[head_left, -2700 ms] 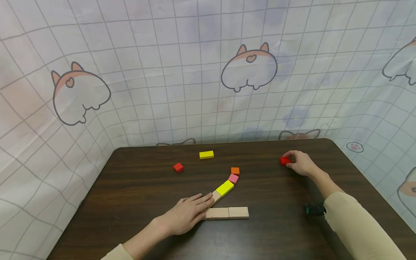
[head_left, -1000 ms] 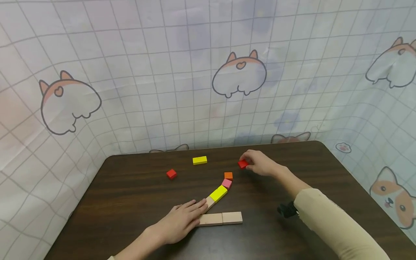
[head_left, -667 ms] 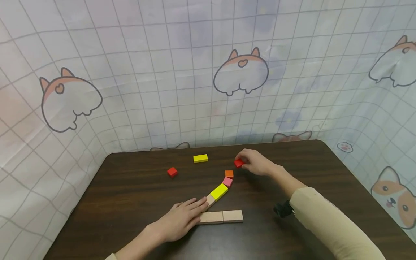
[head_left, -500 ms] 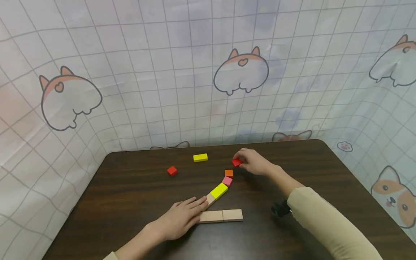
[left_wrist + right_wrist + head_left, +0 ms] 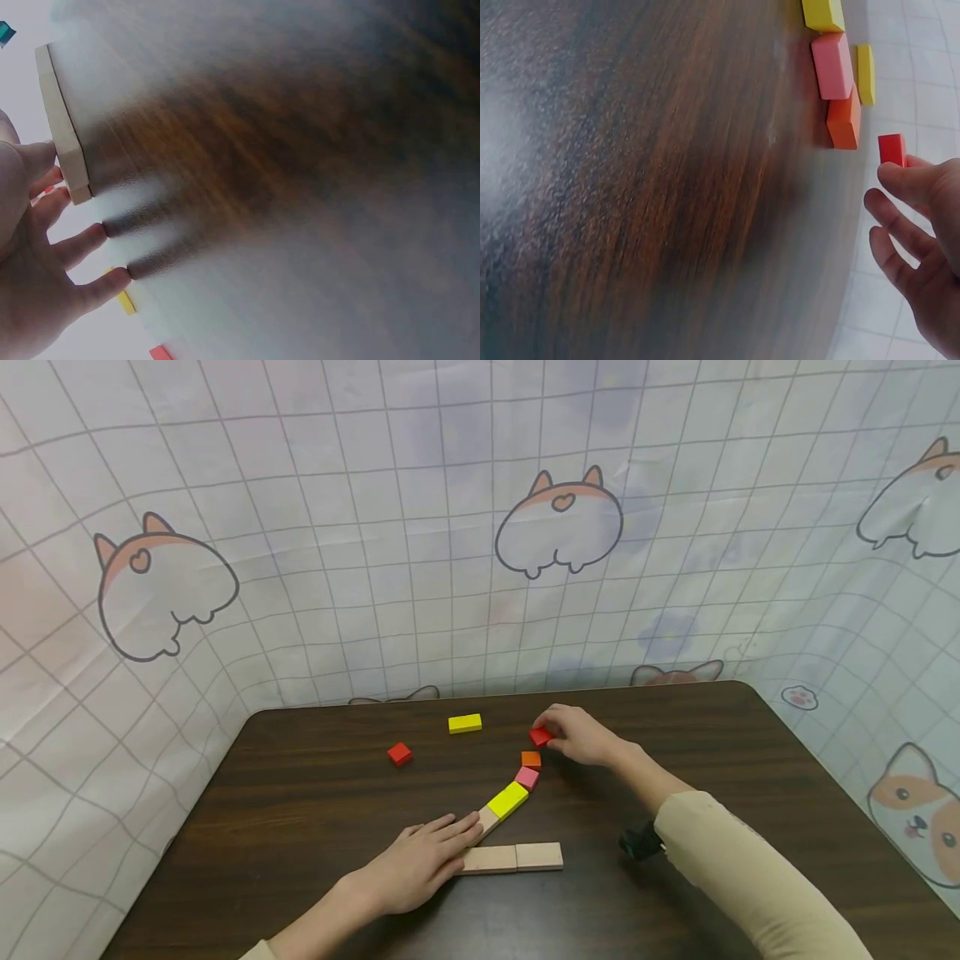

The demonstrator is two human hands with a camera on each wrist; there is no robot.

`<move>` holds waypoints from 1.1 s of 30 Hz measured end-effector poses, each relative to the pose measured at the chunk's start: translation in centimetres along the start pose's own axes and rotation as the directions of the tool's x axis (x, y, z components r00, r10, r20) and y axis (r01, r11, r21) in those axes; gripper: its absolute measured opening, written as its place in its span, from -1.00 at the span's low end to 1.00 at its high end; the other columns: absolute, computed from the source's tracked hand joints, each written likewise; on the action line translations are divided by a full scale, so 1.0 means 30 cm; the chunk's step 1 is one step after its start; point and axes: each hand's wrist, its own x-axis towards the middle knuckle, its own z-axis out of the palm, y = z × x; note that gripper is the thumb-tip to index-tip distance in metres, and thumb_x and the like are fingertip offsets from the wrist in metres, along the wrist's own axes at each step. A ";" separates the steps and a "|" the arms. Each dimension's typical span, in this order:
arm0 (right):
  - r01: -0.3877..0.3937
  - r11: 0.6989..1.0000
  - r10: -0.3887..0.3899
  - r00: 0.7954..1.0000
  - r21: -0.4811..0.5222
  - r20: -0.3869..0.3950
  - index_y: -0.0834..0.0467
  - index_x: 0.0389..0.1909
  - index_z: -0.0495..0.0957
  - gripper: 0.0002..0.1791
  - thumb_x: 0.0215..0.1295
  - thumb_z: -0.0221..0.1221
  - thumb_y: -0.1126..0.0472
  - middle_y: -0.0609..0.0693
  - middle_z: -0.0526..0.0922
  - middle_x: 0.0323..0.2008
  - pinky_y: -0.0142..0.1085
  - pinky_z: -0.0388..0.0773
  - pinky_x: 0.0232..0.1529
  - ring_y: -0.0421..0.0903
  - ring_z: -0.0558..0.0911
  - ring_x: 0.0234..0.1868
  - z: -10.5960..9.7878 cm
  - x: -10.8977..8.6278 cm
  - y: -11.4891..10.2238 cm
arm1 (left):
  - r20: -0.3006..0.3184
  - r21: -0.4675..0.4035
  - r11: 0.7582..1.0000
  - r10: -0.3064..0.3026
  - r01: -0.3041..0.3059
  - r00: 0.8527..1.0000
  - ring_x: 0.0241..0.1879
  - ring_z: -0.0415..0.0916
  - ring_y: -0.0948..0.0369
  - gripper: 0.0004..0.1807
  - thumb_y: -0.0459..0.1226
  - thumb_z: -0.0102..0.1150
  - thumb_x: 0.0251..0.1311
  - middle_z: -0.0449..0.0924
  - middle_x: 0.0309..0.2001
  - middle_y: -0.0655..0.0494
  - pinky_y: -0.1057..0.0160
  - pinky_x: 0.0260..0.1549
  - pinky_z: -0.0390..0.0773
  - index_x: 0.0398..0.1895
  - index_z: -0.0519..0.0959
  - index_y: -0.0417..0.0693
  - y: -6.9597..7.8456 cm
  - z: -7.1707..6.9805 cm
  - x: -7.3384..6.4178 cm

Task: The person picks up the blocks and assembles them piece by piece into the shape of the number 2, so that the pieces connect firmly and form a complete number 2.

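Pinching the red block (image 5: 540, 737) between thumb and fingertips of the right hand (image 5: 581, 737), just right of the frame's middle, close to the orange block (image 5: 531, 760) but apart from it in the right wrist view. Resting the left hand (image 5: 420, 864), fingers straight, across the pale blocks (image 5: 538, 857) at lower centre.

Judging by this pose, best to lower the red block slowly and level, turning the wrist to suit the bend. Avoid nudging the orange block or the pink block (image 5: 527, 778), probably loose and easily shoved. Part thumb and fingers gently on release; press only lightly with the left hand.

Apparently painted wood, flat-faced and crisp-edged: short in red, orange and pink, longer in the yellow block (image 5: 507, 800). Plain and unpainted-looking in the pale blocks. Dark, streaky-grained and dully shiny across the table (image 5: 300, 827); creased and grid-printed on the cloth backdrop (image 5: 375, 568).
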 end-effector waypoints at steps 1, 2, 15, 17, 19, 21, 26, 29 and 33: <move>-0.001 1.000 0.001 1.000 0.002 0.001 0.28 0.07 0.63 -0.67 0.30 0.33 0.46 0.13 0.62 0.00 0.01 0.56 0.12 0.08 0.58 -0.04 0.001 0.002 -0.001 | 0.000 0.000 1.000 0.000 0.000 1.000 0.49 0.19 -0.08 -0.42 -0.11 -0.05 0.61 0.11 0.59 0.17 -0.32 0.23 0.33 0.62 0.22 0.09 0.000 0.000 0.000; 0.000 1.000 0.000 1.000 0.003 0.002 0.28 0.07 0.63 -0.67 0.30 0.33 0.46 0.13 0.62 0.00 0.01 0.56 0.12 0.08 0.58 -0.04 0.004 0.005 0.000 | 0.000 0.001 1.000 0.000 0.000 1.000 0.49 0.19 -0.08 -0.42 -0.11 -0.05 0.61 0.11 0.59 0.17 -0.32 0.23 0.33 0.62 0.22 0.09 -0.001 0.001 0.000; -0.004 1.000 0.005 1.000 -0.010 0.011 0.28 0.09 0.62 -0.66 0.31 0.32 0.46 0.15 0.63 0.01 -0.01 0.55 0.16 0.09 0.58 -0.02 0.022 0.045 -0.005 | 0.007 -0.002 1.000 -0.002 0.002 1.000 0.50 0.18 -0.08 -0.42 -0.10 -0.06 0.62 0.09 0.60 0.20 -0.32 0.23 0.32 0.63 0.20 0.11 -0.005 0.002 0.001; 0.002 1.000 -0.002 1.000 -0.003 0.012 0.29 0.09 0.62 -0.66 0.30 0.33 0.46 0.15 0.63 0.01 -0.02 0.55 0.16 0.09 0.59 -0.02 0.022 0.052 -0.008 | 0.006 0.000 1.000 -0.001 0.001 1.000 0.50 0.18 -0.08 -0.41 -0.10 -0.06 0.62 0.09 0.60 0.20 -0.32 0.23 0.33 0.63 0.20 0.11 -0.006 0.002 0.002; 0.014 1.000 -0.014 1.000 -0.003 0.013 0.30 0.09 0.61 -0.66 0.30 0.32 0.46 0.16 0.63 0.01 -0.02 0.56 0.15 0.09 0.60 -0.02 0.023 0.058 -0.011 | 0.007 0.000 1.000 -0.005 0.005 1.000 0.50 0.18 -0.08 -0.41 -0.10 -0.06 0.61 0.09 0.60 0.20 -0.32 0.23 0.33 0.63 0.20 0.11 -0.007 0.002 0.003; 0.013 1.000 -0.013 1.000 0.004 0.021 0.30 0.09 0.62 -0.67 0.31 0.32 0.46 0.16 0.63 0.01 -0.02 0.56 0.15 0.09 0.60 -0.02 0.023 0.064 -0.013 | 0.012 0.001 1.000 -0.008 0.008 1.000 0.49 0.19 -0.08 -0.41 -0.09 -0.05 0.61 0.09 0.60 0.20 -0.32 0.23 0.33 0.63 0.20 0.11 -0.007 0.001 0.004; -0.022 1.000 0.021 0.998 0.013 0.053 0.27 0.11 0.62 -0.66 0.33 0.30 0.46 0.14 0.62 0.02 -0.03 0.55 0.15 0.07 0.58 -0.02 0.030 0.073 -0.013 | 0.030 0.009 1.000 -0.014 0.014 0.999 0.49 0.20 -0.08 -0.41 -0.08 -0.05 0.61 0.10 0.60 0.20 -0.32 0.22 0.35 0.63 0.20 0.13 -0.006 -0.002 0.005; -0.028 1.000 0.027 0.998 0.011 0.063 0.26 0.12 0.62 -0.66 0.34 0.29 0.46 0.13 0.61 0.03 -0.03 0.55 0.16 0.07 0.57 -0.02 0.038 0.078 -0.011 | 0.033 0.010 1.000 -0.017 0.017 0.999 0.49 0.20 -0.07 -0.41 -0.08 -0.05 0.61 0.10 0.60 0.21 -0.31 0.22 0.35 0.63 0.20 0.13 -0.005 -0.001 0.006; -0.029 1.000 0.029 0.997 0.006 0.068 0.25 0.12 0.62 -0.66 0.34 0.29 0.46 0.13 0.62 0.03 -0.04 0.54 0.18 0.07 0.56 -0.01 0.043 0.082 -0.009 | 0.032 0.005 1.000 -0.017 0.016 0.999 0.49 0.20 -0.07 -0.41 -0.08 -0.06 0.61 0.09 0.60 0.21 -0.31 0.22 0.35 0.63 0.20 0.14 -0.004 -0.001 0.006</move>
